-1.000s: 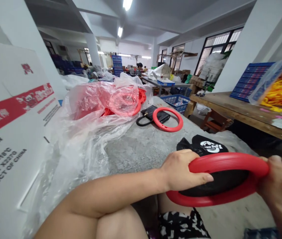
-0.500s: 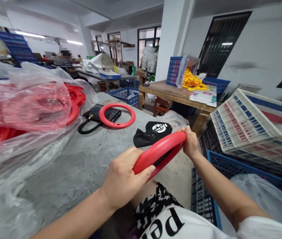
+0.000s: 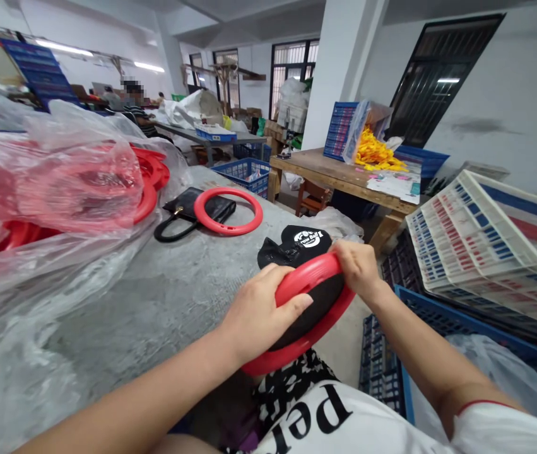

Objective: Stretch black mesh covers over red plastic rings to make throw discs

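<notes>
Both hands grip a red plastic ring (image 3: 268, 362) with black sheet material (image 3: 313, 315) spanning its inside. My left hand (image 3: 261, 309) is closed on the near left part of the rim, thumb lying over the black material. My right hand (image 3: 358, 265) is closed around the rim at the upper right. The ring is tilted over my lap at the table's edge. Just beyond it, a black fabric piece with white print (image 3: 296, 243) lies on the grey table (image 3: 154, 296). Farther back, another red ring (image 3: 209, 224) rests partly on a black handbag (image 3: 192, 205).
Clear plastic bags holding several red rings (image 3: 79, 186) cover the table's left side. To my right stand a white crate (image 3: 476, 233) and a blue crate (image 3: 384, 366). A wooden table (image 3: 315, 170) carries yellow pieces (image 3: 375, 151). A person (image 3: 138, 110) sits far back.
The ring has been tipped, so its black inside now faces me more. My left hand has shifted right and slightly up with it. The camera view has turned slightly left.
</notes>
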The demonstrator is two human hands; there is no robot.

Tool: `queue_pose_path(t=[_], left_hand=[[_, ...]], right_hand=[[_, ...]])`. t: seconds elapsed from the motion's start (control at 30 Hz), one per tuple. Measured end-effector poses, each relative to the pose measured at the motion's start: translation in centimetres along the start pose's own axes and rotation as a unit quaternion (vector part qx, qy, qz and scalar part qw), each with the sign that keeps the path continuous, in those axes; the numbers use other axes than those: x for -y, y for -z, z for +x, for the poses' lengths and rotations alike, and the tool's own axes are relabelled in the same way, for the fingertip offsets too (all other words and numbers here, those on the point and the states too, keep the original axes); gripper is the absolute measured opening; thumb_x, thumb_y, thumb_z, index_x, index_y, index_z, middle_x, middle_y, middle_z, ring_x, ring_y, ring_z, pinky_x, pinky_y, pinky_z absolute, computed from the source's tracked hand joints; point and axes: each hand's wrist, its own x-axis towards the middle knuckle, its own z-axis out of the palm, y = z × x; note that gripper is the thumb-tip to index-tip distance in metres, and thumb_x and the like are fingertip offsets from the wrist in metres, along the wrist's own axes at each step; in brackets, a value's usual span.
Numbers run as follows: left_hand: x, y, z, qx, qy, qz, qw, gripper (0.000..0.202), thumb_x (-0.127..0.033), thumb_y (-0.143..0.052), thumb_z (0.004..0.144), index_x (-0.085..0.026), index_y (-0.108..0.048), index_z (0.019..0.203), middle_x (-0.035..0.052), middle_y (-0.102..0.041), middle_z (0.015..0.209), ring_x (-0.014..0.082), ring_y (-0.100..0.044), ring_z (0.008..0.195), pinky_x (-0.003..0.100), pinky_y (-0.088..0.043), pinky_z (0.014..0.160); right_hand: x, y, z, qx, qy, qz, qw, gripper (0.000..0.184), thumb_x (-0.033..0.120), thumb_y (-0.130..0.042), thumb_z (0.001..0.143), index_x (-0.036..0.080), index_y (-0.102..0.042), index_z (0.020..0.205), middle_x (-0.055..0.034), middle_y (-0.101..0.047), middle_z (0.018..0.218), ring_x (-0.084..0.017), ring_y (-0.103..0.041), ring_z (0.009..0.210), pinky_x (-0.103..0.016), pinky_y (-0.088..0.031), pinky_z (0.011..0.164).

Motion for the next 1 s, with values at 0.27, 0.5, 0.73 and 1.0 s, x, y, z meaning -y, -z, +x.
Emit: queue_pose_path(t=[0.27,0.5,0.73,1.0], left_hand=[[2.0,0.0,0.1,-0.055,0.006,-0.026,0.998,0.027,-0.045,-0.068,0.084,-0.021,-0.069,0.096,0.0021,-0.069,0.091,0.0211,-0.064,0.085,0.035,-0.049,0.079],[1.8,0.0,0.3,-0.073,-0.047,0.009,0.996,0.024,-0.043,-0.068,0.086,-0.019,-0.070,0.091,0.0013,-0.068,0.083,0.0194,-0.064,0.079,0.032,-0.048,0.073],[1.6,-0.2,-0.3,-0.097,-0.127,0.054,0.986,0.018,-0.035,-0.067,0.087,-0.018,-0.072,0.092,0.0017,-0.066,0.080,0.0176,-0.064,0.074,0.030,-0.048,0.069],[1.1,-0.1,-0.1,-0.089,-0.064,0.010,0.994,0.023,-0.036,-0.069,0.083,-0.020,-0.070,0.100,0.0026,-0.071,0.092,0.0202,-0.066,0.082,0.033,-0.051,0.074]], right_hand=[[-5.4,0.0,0.6,-0.153,-0.152,0.167,0.962,0.071,0.085,-0.042,0.087,0.024,-0.037,0.053,0.0035,-0.035,0.050,-0.011,-0.031,0.049,-0.031,-0.026,0.050],[-5.3,-1.4,-0.4,-0.173,-0.159,0.192,0.953,0.072,0.086,-0.042,0.087,0.024,-0.038,0.051,0.0035,-0.036,0.048,-0.011,-0.030,0.048,-0.030,-0.027,0.049],[-4.7,-1.8,-1.0,-0.202,-0.145,0.216,0.944,0.071,0.085,-0.044,0.086,0.023,-0.043,0.051,0.0028,-0.040,0.048,-0.012,-0.035,0.048,-0.030,-0.031,0.050],[-6.1,-2.3,-0.8,-0.234,-0.223,0.247,0.913,0.067,0.082,-0.054,0.083,0.024,-0.040,0.052,0.0051,-0.038,0.049,-0.011,-0.035,0.048,-0.029,-0.034,0.048]])
